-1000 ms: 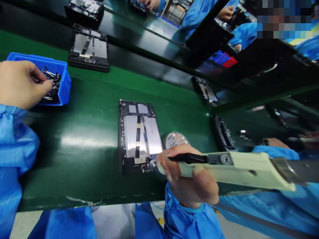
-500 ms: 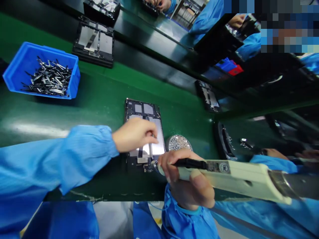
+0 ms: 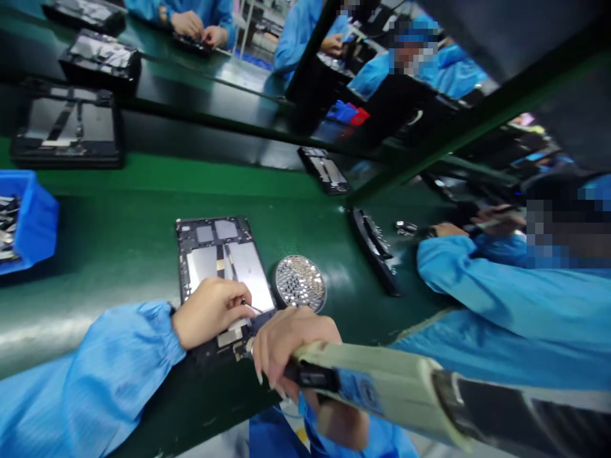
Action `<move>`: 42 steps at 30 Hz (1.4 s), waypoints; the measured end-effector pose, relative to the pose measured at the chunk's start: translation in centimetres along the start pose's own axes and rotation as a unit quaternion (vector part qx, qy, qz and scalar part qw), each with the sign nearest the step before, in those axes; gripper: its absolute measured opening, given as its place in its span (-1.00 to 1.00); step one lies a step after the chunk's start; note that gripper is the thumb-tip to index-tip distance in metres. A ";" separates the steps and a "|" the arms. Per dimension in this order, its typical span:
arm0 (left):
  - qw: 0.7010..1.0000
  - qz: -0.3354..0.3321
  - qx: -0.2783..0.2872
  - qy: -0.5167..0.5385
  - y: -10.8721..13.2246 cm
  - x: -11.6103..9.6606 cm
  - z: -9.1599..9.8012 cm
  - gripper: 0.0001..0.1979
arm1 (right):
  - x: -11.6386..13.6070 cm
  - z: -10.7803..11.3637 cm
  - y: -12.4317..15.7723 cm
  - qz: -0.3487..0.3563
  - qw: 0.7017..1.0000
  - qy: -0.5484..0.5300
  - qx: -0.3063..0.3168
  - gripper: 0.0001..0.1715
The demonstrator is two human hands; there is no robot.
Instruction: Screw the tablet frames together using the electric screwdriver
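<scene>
Right hand (image 3: pixel 296 337) is gripping a blurry-labelled tool (image 3: pixel 403 375), left hand (image 3: pixel 210 313) pinching a thin part (image 3: pixel 252 307); a dish (image 3: pixel 275 290) is holding screws (image 3: pixel 300 280).

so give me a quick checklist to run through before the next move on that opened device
1. Opened device resting on the bench: ok, inner side up.
2. Left hand holding its piece: ok, a thin dark piece shows at the fingertips, over the device.
3. Right hand gripping the powered driver: ok, wrapped around its front end.
4. Driver bit on a screw: cannot tell, the contact spot is too unclear.
5. Round tray stocked: ok, many small metal bits, beside the device.
</scene>
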State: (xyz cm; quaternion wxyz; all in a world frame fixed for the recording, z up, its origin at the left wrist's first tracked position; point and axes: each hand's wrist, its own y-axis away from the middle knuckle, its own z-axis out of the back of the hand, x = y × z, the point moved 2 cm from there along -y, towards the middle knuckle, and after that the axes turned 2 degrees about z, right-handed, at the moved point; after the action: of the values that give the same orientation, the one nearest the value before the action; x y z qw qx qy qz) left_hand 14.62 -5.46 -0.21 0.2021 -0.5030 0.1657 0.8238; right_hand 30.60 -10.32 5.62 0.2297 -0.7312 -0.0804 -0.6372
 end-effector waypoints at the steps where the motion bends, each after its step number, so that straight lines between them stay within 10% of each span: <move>1: 1.000 -0.006 -0.001 0.001 0.0 0.2 0.0 -0.89 | 0.5 0.3 -0.2 0.035 0.999 -0.030 0.022 -0.53; 3: 1.000 -0.018 0.001 0.015 0.1 0.5 0.1 -0.88 | 1.8 1.6 -0.7 0.090 0.994 -0.064 0.002 -0.77; 7: 0.997 -0.048 -0.003 0.061 0.4 0.5 0.4 -0.83 | 2.8 5.8 -1.5 0.135 0.973 -0.046 -0.182 -0.58; 12: 0.995 -0.016 -0.041 0.086 0.7 0.1 1.0 -0.74 | 0.5 9.0 -2.1 0.118 0.956 -0.037 -0.267 -0.66; 27: 0.936 0.128 -0.326 0.022 0.1 0.9 8.4 -0.74 | -1.8 9.5 -2.3 0.102 0.937 -0.035 -0.333 -0.66; 42: 0.905 0.119 -0.398 0.091 -1.0 3.9 11.4 -0.75 | -1.6 9.5 -2.5 0.059 0.944 0.007 -0.325 -0.57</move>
State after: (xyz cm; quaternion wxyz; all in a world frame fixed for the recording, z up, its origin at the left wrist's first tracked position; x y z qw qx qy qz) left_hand 4.86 1.50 1.25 -0.1305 -0.5912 -0.1001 0.7896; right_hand 37.79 -3.67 3.83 0.0172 -0.7651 0.1761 -0.6191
